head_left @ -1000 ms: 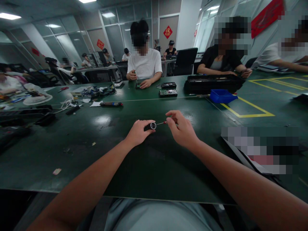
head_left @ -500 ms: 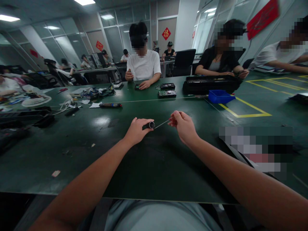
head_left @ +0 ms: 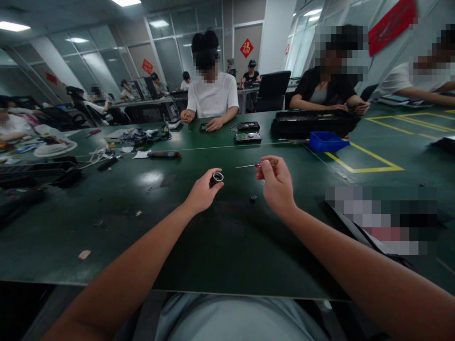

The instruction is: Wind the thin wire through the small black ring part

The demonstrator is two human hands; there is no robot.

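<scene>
My left hand (head_left: pixel 202 193) is closed round a short black cylinder (head_left: pixel 216 178) whose open, silver-rimmed end faces up towards me. What the cylinder belongs to cannot be made out. In my right hand (head_left: pixel 276 184) is a screwdriver (head_left: pixel 246 166) with a reddish handle; its thin metal shaft points left, apart from the cylinder. A small dark piece (head_left: pixel 253 198) lies on the green table (head_left: pixel 213 255) between my hands, a little nearer to the right one.
Across the table a person in a white shirt (head_left: pixel 213 94) works on a small device. Near them are a bare circuit-board drive (head_left: pixel 248 137), a blue tray (head_left: pixel 327 141) and a long black housing (head_left: pixel 316 124). Cables and parts (head_left: pixel 138 136) crowd the left. A pen-like tool (head_left: pixel 164 155) lies nearer.
The screwdriver has come away from the cylinder, up and to the right. The cylinder has shifted slightly left and tipped more upright. A small dark piece now shows on the table.
</scene>
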